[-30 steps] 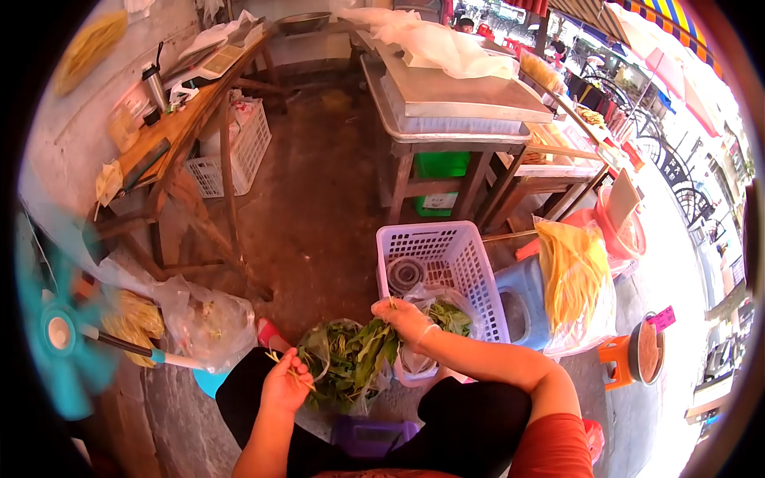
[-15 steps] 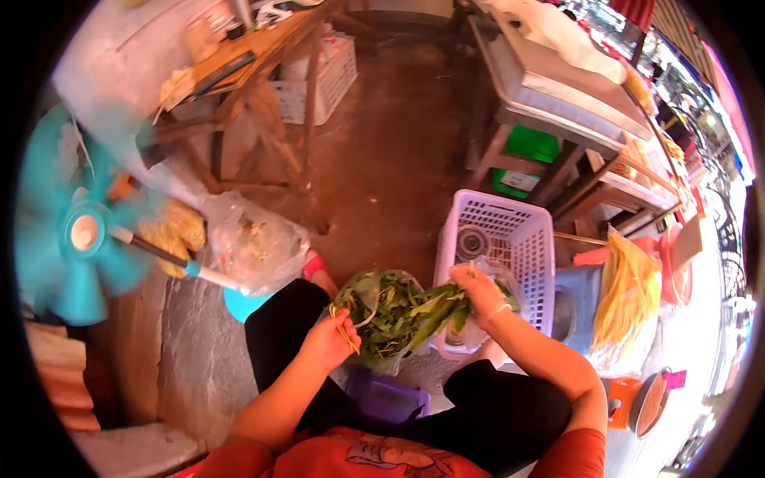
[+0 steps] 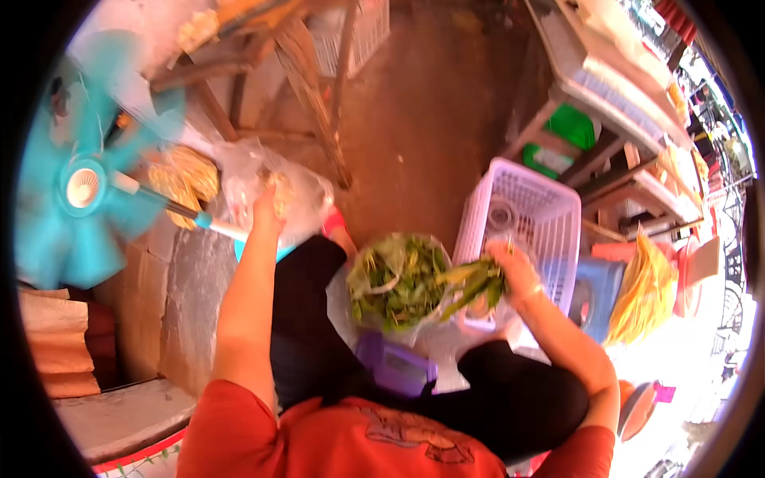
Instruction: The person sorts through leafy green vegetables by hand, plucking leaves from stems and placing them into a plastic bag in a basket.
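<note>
My right hand (image 3: 516, 272) is closed around a bunch of leafy greens (image 3: 472, 285), its leaves and stems pointing left above the rim of the lilac basket. My left hand (image 3: 269, 213) is stretched out over a clear plastic bag (image 3: 307, 191) on the left. Pale yellowish bits (image 3: 280, 190) show beside its fingers, which are blurred, so their grip is unclear. Between my legs, a plastic bag full of loose green leaves (image 3: 398, 279) stands open. A purple container (image 3: 398, 373) lies just in front of me.
The lilac basket (image 3: 562, 239) stands at the right, holding a round metal object. A turquoise fan (image 3: 84, 187) spins at the left. Yellow plastic bags (image 3: 647, 291) hang at the right. A wooden table leg (image 3: 307, 88) and a stand with green boxes (image 3: 572, 127) stand farther away.
My left hand has gone from beside the leaf bag, where it held thin yellowish strands, to the clear bag at the left. My right hand still grips the greens. The view has shifted.
</note>
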### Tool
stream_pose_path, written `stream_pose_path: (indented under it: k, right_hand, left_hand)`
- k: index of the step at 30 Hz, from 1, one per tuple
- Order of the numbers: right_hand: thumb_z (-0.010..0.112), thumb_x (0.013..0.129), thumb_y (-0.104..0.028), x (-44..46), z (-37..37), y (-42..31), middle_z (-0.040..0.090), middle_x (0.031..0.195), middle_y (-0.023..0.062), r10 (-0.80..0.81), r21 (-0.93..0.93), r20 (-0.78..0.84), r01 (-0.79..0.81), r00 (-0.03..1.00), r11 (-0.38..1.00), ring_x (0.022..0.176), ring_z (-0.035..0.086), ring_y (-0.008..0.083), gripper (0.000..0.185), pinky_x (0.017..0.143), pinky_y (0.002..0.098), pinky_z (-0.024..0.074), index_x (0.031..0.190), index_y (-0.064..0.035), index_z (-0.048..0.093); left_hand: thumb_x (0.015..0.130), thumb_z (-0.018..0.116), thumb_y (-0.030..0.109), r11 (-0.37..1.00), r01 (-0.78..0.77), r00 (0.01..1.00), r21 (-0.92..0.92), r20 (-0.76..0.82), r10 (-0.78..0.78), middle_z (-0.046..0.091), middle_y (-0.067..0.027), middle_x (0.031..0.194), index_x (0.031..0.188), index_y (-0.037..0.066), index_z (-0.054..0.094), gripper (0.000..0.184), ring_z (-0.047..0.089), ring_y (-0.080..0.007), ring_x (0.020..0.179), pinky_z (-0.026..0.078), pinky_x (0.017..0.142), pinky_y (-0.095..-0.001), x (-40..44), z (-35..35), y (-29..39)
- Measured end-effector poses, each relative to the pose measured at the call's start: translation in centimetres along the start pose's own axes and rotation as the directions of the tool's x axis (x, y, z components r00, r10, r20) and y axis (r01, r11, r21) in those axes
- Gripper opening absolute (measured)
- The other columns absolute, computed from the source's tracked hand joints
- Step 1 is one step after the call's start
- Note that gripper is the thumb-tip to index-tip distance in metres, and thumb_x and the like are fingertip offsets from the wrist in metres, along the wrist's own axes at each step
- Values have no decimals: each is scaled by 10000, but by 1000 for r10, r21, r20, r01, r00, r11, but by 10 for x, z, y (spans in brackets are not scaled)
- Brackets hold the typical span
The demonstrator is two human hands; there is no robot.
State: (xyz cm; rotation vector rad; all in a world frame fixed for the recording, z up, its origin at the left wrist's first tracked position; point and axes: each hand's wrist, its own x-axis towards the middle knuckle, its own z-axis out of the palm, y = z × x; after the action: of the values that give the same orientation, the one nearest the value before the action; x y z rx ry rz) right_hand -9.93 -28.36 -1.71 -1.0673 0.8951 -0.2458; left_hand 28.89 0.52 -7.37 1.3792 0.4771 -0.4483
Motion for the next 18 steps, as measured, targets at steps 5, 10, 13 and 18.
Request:
stream_pose_path:
  k: [5,10,13,18]
  right_hand:
    - [596,882,-198,1,0,-13,599,807,26,32,77,-13,-30,999,997,717,581,141,124,661,282,484,932,-84,588]
    - [618,871,-197,7,3,-7,594,802,28,40,200,12,-41,999,979,709,573,145,131,645,291,476,938,-89,584]
    - [613,874,-195,4,-1,-2,588,812,19,22,197,68,-35,997,980,740,564,134,126,686,286,469,934,-88,587]
    - [613,870,-187,-3,-10,-4,578,800,4,23,174,13,-25,1000,984,743,544,113,125,697,273,452,924,-76,590]
  left_hand:
    - [832,552,46,922,-388,762,-14,557,330,600,-38,740,974,20,584,148,572,-103,665,436,577,-202,-131,46,-78]
    - [814,572,58,441,-819,333,368,930,-157,621,-173,924,1027,2,581,220,590,-288,930,474,809,-373,-189,62,-182]
    - [798,610,83,66,-923,378,378,926,-11,575,-206,1102,1196,33,509,413,523,-335,1093,441,896,-416,-148,67,-247]
    - [771,640,64,-79,-656,754,750,657,-21,552,-210,1107,1305,65,377,596,573,-339,991,490,786,-444,-94,55,-254]
